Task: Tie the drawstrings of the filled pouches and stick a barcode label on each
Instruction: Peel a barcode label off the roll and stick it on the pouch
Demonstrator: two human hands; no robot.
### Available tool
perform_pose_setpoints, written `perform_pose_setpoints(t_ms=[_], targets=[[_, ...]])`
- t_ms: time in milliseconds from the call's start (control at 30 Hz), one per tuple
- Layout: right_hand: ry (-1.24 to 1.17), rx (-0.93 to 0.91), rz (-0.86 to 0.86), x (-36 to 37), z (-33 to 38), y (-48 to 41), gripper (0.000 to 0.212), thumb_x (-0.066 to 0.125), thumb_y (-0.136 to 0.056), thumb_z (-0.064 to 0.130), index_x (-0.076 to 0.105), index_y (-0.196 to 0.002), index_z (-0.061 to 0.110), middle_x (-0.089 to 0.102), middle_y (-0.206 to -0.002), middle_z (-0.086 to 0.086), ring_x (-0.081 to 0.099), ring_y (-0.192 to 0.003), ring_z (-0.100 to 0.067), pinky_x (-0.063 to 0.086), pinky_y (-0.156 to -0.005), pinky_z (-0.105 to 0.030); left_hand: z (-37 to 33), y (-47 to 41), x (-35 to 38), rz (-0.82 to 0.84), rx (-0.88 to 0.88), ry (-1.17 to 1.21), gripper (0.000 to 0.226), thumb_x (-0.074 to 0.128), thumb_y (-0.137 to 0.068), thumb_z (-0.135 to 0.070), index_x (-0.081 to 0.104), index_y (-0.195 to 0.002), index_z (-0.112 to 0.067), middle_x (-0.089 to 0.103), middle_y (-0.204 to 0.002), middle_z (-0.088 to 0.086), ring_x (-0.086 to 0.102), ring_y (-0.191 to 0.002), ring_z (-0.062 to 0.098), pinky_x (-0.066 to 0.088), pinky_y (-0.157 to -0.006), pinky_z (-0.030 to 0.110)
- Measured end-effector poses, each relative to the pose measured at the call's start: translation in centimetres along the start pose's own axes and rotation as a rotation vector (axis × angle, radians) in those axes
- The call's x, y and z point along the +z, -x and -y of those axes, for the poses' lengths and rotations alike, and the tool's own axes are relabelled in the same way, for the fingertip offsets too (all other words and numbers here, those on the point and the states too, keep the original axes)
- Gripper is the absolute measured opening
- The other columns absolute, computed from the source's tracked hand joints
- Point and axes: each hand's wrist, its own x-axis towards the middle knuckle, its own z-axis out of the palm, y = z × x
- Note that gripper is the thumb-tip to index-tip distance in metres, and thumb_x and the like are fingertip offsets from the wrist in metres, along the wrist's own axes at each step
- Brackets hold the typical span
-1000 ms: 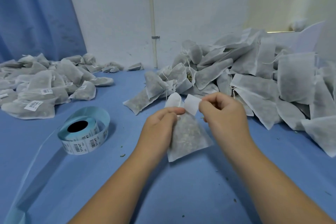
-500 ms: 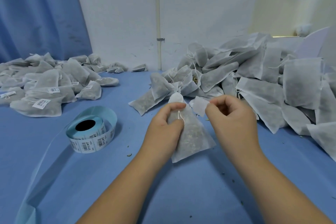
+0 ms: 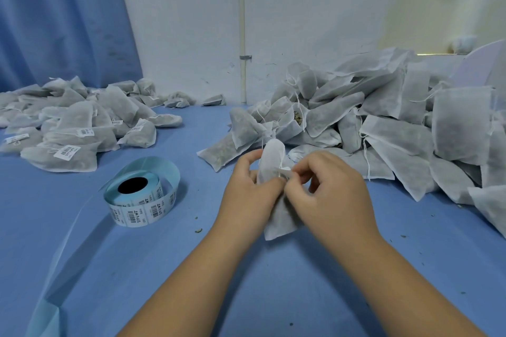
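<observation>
Moved together since prior frame, now touching at neck of pouch (image 3: 271,157), held upright above table (image 3: 287,295). Gripped around body by left hand (image 3: 246,197); pinched at gathered neck by right hand (image 3: 331,194). Step: tying neck shut. Next: cinch knot, then reach left for label roll (image 3: 147,200).

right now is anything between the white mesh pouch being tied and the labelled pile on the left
Only the pale blue roll of barcode labels lies near that line. The white mesh pouch, held in the left hand and right hand, could likely pass behind it to the labelled pile.
</observation>
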Motion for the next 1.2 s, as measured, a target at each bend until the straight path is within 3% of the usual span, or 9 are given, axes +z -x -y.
perform_pose_setpoints(t_ms=[300,467,567,667,733,833,900,1067,1200], targets=[[0.033,-0.010,0.119,-0.1,0.0,0.0,0.004,0.066,-0.081,0.021,0.070,-0.083,0.022,0.055,-0.083,0.007,0.053,-0.074,-0.012,0.048,-0.066,-0.036,-0.2,0.2,-0.3,0.023,-0.033,0.115,0.047,0.073,-0.077,-0.011,0.058,-0.119,-0.029,0.075,-0.099,0.009,0.071,-0.097,0.029,0.055,-0.086,0.039],[0.022,-0.009,0.160,-0.3,-0.2,0.0,0.013,0.065,-0.082,0.022,0.072,-0.092,0.025,0.053,-0.086,0.010,0.054,-0.076,-0.010,0.049,-0.065,-0.033,-0.2,-0.2,-0.4,0.058,-0.066,0.266,0.052,0.059,-0.066,-0.013,0.065,-0.117,-0.020,0.076,-0.103,0.010,0.071,-0.099,0.026,0.054,-0.093,0.042],[0.019,-0.027,0.257,-0.4,-0.2,0.0,0.021,0.061,-0.081,0.033,0.071,-0.099,0.029,0.049,-0.090,0.014,0.051,-0.081,-0.007,0.049,-0.071,-0.034,0.0,-0.4,-0.6,0.046,-0.077,0.302,0.047,0.063,-0.068,-0.018,0.068,-0.114,-0.016,0.075,-0.104,0.011,0.072,-0.094,0.023,0.055,-0.086,0.038],[0.012,-0.034,0.361,-0.5,-0.2,0.1,0.034,0.049,-0.078,0.045,0.070,-0.102,0.032,0.046,-0.090,0.015,0.048,-0.084,-0.004,0.048,-0.074,-0.034,0.3,-0.6,-0.7,-0.008,-0.091,0.291,0.053,0.068,-0.066,-0.019,0.064,-0.119,-0.015,0.075,-0.103,0.012,0.072,-0.097,0.028,0.055,-0.093,0.043],[-0.034,-0.037,0.358,-0.4,-0.3,0.1,0.029,0.052,-0.081,0.041,0.073,-0.099,0.033,0.048,-0.089,0.014,0.050,-0.085,-0.005,0.047,-0.074,-0.030,0.3,-0.6,-0.8,-0.034,-0.093,0.283,0.052,0.068,-0.067,-0.016,0.064,-0.118,-0.014,0.076,-0.100,0.013,0.072,-0.097,0.031,0.054,-0.095,0.047],[-0.217,0.106,0.222,0.0,-0.6,-0.2,0.014,0.065,-0.084,0.025,0.073,-0.088,0.035,0.054,-0.090,0.013,0.054,-0.085,-0.003,0.042,-0.071,-0.015,0.4,-0.6,-0.8,-0.032,-0.070,0.275,0.041,0.068,-0.079,-0.002,0.063,-0.119,-0.013,0.076,-0.100,0.012,0.072,-0.096,0.030,0.055,-0.093,0.045],[-0.275,0.231,0.146,0.1,-0.9,-0.6,0.011,0.069,-0.081,0.030,0.066,-0.088,0.038,0.056,-0.096,0.015,0.054,-0.085,0.002,0.038,-0.070,-0.007,0.4,-0.4,-0.8,0.010,-0.047,0.270,0.037,0.062,-0.087,0.005,0.062,-0.119,-0.014,0.077,-0.100,0.009,0.073,-0.094,0.025,0.058,-0.085,0.038],[-0.588,0.559,0.263,-0.4,-1.4,-0.9,0.015,0.074,-0.081,0.033,0.071,-0.091,0.023,0.073,-0.087,0.006,0.068,-0.081,-0.010,0.052,-0.066,-0.022,0.4,-0.1,-0.5,0.173,0.007,0.203,0.043,0.068,-0.075,-0.007,0.064,-0.117,-0.018,0.076,-0.102,0.008,0.073,-0.097,0.025,0.058,-0.085,0.035],[-0.640,0.594,0.230,-0.5,-1.3,-0.9,0.017,0.075,-0.081,0.030,0.072,-0.082,0.013,0.073,-0.080,-0.007,0.064,-0.067,-0.013,0.050,-0.060,-0.029,0.8,0.0,-0.5,0.209,-0.006,0.167,0.044,0.070,-0.072,-0.010,0.066,-0.115,-0.016,0.076,-0.105,0.009,0.072,-0.101,0.026,0.055,-0.095,0.043]])
